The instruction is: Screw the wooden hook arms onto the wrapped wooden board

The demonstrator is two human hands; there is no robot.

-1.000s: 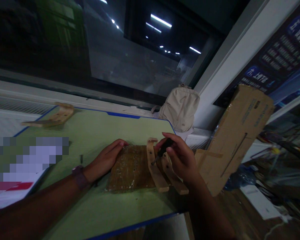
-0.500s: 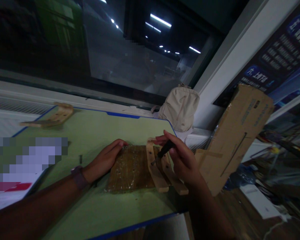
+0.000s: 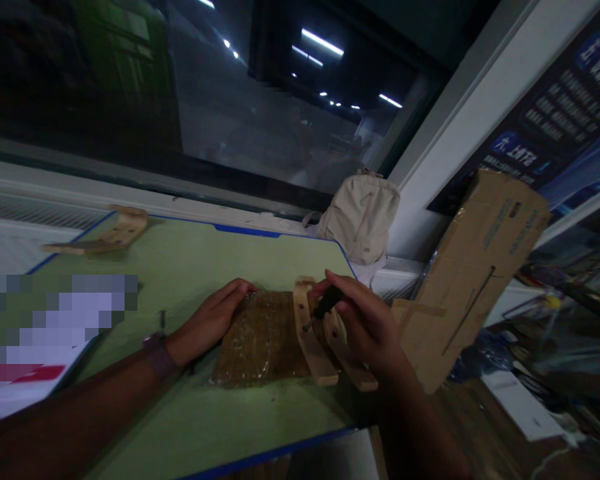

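Note:
My right hand [image 3: 363, 313] grips the black handle of a screwdriver [image 3: 326, 303]. Its tip meets one of the dark holes in a curved wooden piece [image 3: 316, 357], which lies across a brown board [image 3: 260, 343] covered in shiny clear film. Beside it, partly behind my right hand, is a second curved wooden piece [image 3: 355, 370] with similar holes. My left hand [image 3: 223, 313] clasps the board's left end, fingers closed around its far corner and partly hidden. A small dark screw [image 3: 163, 319] stands on the table left of my left wrist.
The green table [image 3: 190, 427] has a blue rim. Another curved wooden piece [image 3: 117, 232] rests at its far left corner, near a blurred-out printed sheet [image 3: 45, 390]. A beige backpack [image 3: 363, 213] sits beyond the far edge; a large cardboard box [image 3: 473, 267] leans at right.
My right hand's raised fingers have come down and closed further around the screwdriver handle. The tip stays at the same hole, and my left hand keeps its place on the board.

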